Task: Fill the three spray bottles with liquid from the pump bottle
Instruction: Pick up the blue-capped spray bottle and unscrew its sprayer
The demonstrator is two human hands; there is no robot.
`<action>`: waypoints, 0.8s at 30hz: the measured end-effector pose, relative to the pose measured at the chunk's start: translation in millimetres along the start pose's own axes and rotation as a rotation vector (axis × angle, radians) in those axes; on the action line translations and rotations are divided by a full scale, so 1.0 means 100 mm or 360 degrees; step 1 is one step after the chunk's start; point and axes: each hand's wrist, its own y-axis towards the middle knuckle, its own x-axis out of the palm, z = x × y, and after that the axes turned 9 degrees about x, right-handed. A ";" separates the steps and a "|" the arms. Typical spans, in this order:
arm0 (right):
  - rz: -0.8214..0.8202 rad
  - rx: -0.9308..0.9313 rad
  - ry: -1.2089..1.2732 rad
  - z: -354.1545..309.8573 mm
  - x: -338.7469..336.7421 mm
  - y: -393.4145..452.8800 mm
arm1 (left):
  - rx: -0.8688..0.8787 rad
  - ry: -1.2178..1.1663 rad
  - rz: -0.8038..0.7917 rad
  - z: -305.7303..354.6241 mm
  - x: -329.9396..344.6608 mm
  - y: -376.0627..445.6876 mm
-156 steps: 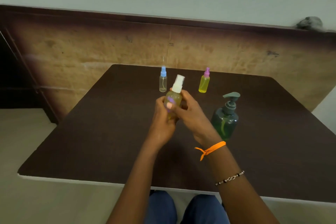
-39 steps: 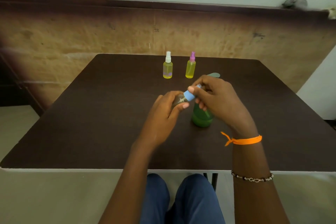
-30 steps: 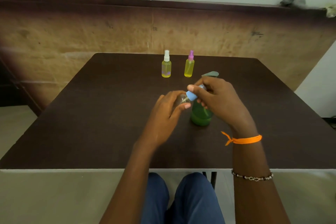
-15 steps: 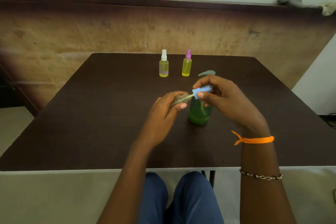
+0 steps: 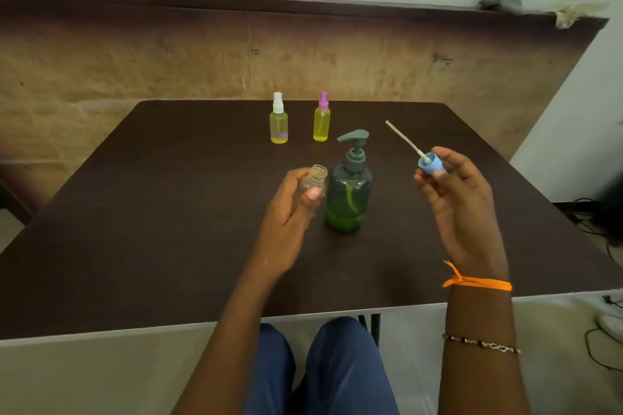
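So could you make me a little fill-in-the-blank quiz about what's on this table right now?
1. The left hand holds an open clear bottle with no ____ on it.
2. The right hand holds a spray top coloured ____.
3. The pump bottle stands ____ the two hands.
4. At the far side of the table stand ____ yellow-filled spray bottles.

Missing: top; blue; between; two
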 end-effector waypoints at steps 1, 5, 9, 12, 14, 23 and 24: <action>0.0118 0.0019 0.0031 0.06 -0.01 0.02 | -0.0012 -0.0041 -0.0010 0.00 0.01 0.00; 0.0560 0.0017 -0.0417 0.42 -0.01 0.13 | -0.0011 -0.0102 -0.0018 0.01 0.04 0.00; 0.0668 0.0034 -0.1254 0.77 -0.02 0.16 | 0.0001 -0.0106 -0.0007 -0.02 0.03 0.00; 0.0571 0.0051 -0.1507 0.90 0.03 0.17 | 0.0005 -0.0104 -0.0021 -0.03 0.03 -0.01; 0.0544 0.0057 -0.1575 0.94 0.06 0.19 | 0.0003 -0.0107 -0.0021 -0.04 0.03 -0.01; 0.0545 0.0162 -0.1388 0.85 0.02 0.22 | -0.0003 -0.0001 -0.0111 -0.06 0.07 0.00; 0.0547 0.0183 -0.1367 0.83 0.00 0.22 | -0.0005 -0.0001 -0.0110 -0.06 0.07 -0.01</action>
